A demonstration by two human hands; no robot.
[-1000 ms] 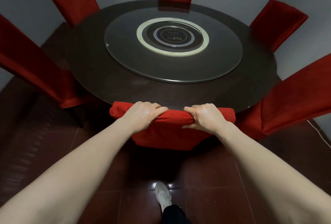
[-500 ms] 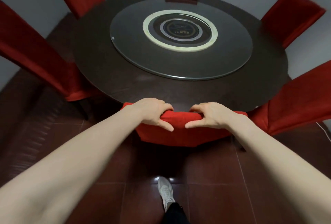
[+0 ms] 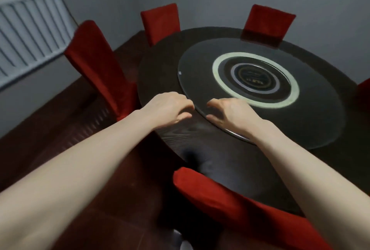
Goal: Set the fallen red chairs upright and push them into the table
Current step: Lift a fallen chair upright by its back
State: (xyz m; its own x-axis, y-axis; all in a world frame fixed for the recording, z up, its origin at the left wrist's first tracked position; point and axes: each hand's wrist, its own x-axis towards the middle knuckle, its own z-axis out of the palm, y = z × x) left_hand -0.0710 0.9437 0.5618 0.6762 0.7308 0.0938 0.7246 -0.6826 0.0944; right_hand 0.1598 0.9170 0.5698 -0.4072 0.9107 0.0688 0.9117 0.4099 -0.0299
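Note:
A round dark table carries a glass turntable. Right below me the nearest red chair stands upright, its back against the table edge. Both arms reach out above the tabletop. My left hand hovers with fingers loosely curled and holds nothing. My right hand hovers beside it over the turntable's rim, fingers loosely curled, also holding nothing. Three more red chairs stand upright around the table: a tall one at the left, one at the back left and one at the back.
A further red chair shows at the right edge. A white radiator hangs on the grey wall at the left. Dark red floor tiles run along the left side, and my shoe shows at the bottom.
Both hands have let go of the nearest chair's back and lifted above the tabletop. The view has swung to the left, so the chair now lies low in the frame.

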